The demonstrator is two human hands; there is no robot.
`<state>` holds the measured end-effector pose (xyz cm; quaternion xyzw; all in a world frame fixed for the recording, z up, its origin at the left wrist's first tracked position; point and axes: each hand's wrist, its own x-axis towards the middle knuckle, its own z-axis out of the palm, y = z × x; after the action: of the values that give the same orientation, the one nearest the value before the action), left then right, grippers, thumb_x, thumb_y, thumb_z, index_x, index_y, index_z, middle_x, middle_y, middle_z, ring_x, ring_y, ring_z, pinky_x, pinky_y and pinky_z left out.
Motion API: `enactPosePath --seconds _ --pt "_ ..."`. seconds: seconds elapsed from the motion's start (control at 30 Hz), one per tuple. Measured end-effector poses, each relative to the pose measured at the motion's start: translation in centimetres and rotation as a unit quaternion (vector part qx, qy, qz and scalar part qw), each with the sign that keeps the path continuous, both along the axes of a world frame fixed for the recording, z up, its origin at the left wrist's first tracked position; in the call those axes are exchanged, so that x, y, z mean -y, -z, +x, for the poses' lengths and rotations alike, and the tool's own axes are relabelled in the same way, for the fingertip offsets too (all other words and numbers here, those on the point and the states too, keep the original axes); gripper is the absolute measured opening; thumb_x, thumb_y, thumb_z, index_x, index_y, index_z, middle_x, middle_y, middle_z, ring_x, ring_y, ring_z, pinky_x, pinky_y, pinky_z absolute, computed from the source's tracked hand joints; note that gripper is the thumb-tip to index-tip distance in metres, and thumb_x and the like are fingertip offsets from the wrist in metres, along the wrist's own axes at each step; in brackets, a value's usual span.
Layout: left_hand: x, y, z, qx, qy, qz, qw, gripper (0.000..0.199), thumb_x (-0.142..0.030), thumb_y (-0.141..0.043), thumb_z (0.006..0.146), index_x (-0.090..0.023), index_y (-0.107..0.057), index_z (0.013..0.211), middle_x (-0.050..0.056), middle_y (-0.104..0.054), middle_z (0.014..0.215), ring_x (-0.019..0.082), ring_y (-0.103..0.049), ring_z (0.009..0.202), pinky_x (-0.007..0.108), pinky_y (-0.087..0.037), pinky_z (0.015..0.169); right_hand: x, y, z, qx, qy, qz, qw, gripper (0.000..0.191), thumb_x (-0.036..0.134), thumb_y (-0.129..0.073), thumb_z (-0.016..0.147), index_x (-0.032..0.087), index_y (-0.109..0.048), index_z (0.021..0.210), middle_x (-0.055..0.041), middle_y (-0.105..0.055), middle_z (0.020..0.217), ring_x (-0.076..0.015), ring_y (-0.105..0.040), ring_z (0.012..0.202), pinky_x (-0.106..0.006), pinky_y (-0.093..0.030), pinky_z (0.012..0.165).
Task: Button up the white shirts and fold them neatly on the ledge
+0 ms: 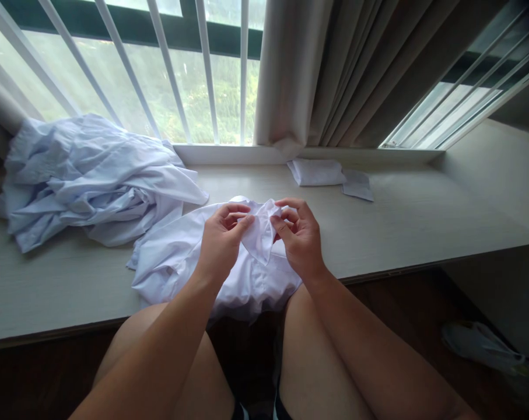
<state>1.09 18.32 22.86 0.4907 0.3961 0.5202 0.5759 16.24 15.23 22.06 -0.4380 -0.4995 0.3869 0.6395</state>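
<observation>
A white garment (172, 256), which looks like a shirt, lies partly on the ledge and drapes over its front edge toward my knees. My left hand (224, 233) pinches one side of a small pointed flap of it, thumb and forefinger closed on the cloth. On the other side my right hand (299, 230) grips the same flap, which resembles a collar, between thumb and fingers. The flap is stretched between both hands, its tip pointing down toward me. Part of the fabric behind my fingers is hidden.
A large crumpled pile of white cloth (93, 181) sits at the left of the ledge (421, 216). Two small white fabric pieces, one a folded piece (319, 172), lie behind my right hand. A barred window and a grey curtain (290, 76) stand behind. A plastic bag (483, 344) rests on the floor.
</observation>
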Motion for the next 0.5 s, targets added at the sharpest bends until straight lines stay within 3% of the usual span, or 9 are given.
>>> enactPosePath --seconds 0.13,0.27,0.4,0.5 --pt "0.5 -0.1 0.4 0.006 0.013 0.008 1.000 0.019 -0.033 -0.078 0.081 -0.018 -0.071 0.091 -0.001 -0.069 0.075 0.012 -0.063 0.066 0.021 -0.047 0.060 0.1 0.4 0.0 0.043 -0.035 -0.018 0.998 0.028 0.043 -0.075 0.089 0.027 -0.064 0.109 0.0069 -0.058 0.075 -0.0083 -0.060 0.056 -0.021 -0.054 0.052" --pt "1.1 0.0 0.9 -0.022 0.042 0.021 0.999 0.032 -0.046 -0.079 0.082 -0.016 -0.077 0.094 0.004 -0.073 0.078 0.017 -0.067 0.070 0.025 -0.051 0.062 0.1 0.7 0.1 0.067 -0.038 -0.031 0.997 0.037 0.047 -0.080 0.084 0.026 -0.065 0.110 0.0066 -0.059 0.073 -0.0093 -0.061 0.057 -0.021 -0.052 0.051" --pt "1.1 0.0 0.9 -0.038 0.024 0.031 0.999 0.029 -0.045 -0.079 0.082 -0.016 -0.076 0.088 0.004 -0.073 0.080 0.017 -0.067 0.072 0.025 -0.050 0.064 0.2 0.6 0.0 0.051 -0.048 -0.026 0.997 0.044 0.047 -0.083 0.081 0.027 -0.062 0.114 0.0076 -0.059 0.071 -0.0098 -0.060 0.057 -0.022 -0.052 0.052" --pt "0.8 -0.2 0.5 -0.027 0.024 0.011 0.999 0.027 -0.043 -0.078 0.083 -0.016 -0.074 0.085 0.002 -0.070 0.073 0.015 -0.064 0.066 0.024 -0.048 0.060 0.1 0.3 0.4 0.029 -0.099 -0.031 0.994 0.043 0.048 -0.079 0.084 0.028 -0.060 0.116 0.0066 -0.061 0.075 -0.0117 -0.064 0.060 -0.024 -0.054 0.054"
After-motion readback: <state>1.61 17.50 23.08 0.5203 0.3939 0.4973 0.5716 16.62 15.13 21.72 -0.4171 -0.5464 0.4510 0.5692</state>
